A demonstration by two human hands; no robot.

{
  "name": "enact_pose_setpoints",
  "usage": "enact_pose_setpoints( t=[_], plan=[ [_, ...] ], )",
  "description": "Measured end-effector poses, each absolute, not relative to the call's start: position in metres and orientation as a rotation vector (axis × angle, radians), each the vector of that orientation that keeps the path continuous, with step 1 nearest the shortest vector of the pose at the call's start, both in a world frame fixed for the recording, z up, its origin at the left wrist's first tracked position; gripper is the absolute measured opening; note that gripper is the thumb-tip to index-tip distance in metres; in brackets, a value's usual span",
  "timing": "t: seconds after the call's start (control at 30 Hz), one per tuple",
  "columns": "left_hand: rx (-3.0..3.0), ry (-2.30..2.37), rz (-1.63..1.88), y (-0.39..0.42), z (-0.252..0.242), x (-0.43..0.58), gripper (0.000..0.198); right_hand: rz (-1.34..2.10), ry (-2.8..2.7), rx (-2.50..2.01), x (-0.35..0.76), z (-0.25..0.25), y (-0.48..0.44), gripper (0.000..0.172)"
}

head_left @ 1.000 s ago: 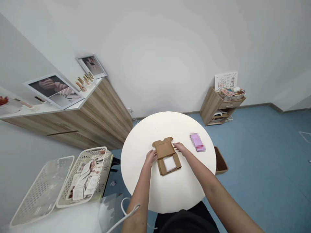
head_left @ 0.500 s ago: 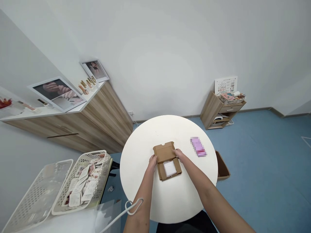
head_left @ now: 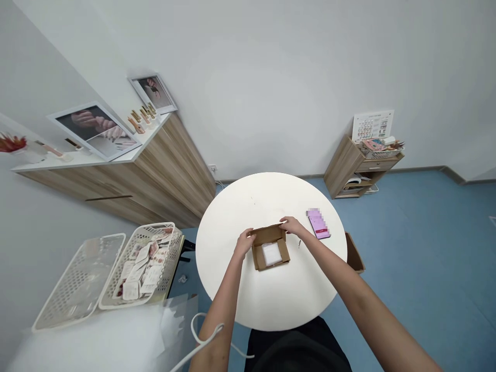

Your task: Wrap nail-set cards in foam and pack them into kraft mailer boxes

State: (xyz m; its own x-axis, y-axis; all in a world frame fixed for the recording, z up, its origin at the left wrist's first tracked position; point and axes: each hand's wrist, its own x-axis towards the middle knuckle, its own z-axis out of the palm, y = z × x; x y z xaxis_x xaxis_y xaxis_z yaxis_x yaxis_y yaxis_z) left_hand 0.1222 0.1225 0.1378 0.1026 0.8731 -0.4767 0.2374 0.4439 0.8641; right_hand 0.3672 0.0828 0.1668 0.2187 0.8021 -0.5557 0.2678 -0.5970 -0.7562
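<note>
A small brown cardboard box (head_left: 284,251) sits on the round white table (head_left: 267,305) with its lid (head_left: 267,234) raised on the far side. Inside lies a flat white packet (head_left: 272,253). My left hand (head_left: 244,242) grips the lid's left corner between thumb and fingers. At the lid's right upper corner, my right hand (head_left: 292,226) holds the edge, its fingers bent over it. A phone with a purple screen (head_left: 318,223) lies to the right of my right hand. Beside my right forearm is a small dark thing (head_left: 299,243), too small to name.
White baskets stand at the left, one (head_left: 110,295) holding several white packets. A white cable (head_left: 205,341) passes close to my left forearm. An open cardboard carton (head_left: 353,253) is on the floor right of the table. A wooden cabinet (head_left: 170,170) and a small shelf unit (head_left: 349,165) stand farther back.
The lid has swung up from lying back to standing nearly upright. Both hands have moved from its sides to its upper corners. The view has shifted slightly.
</note>
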Motion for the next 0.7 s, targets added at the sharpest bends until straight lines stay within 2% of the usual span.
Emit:
enact_pose_setpoints(
  t=[0.17,0.27,0.43,0.7],
  plan=[
    [1.344,1.385,0.517,0.105,0.145,0.116,0.03,1.371,-1.162,-2.034,0.362,0.165,0.071,0.022],
    [1.39,1.374,0.572,0.088,0.143,0.112,0.032,1.296,-1.227,-2.037,0.357,0.157,0.056,0.021],
    [1.492,1.304,0.659,0.045,0.121,0.104,0.049,0.985,-1.452,-2.073,0.346,0.14,0.013,0.04],
    [1.521,1.415,0.713,-0.016,0.072,0.112,0.066,0.878,-1.664,-2.12,0.334,0.097,-0.045,0.067]
  ],
)
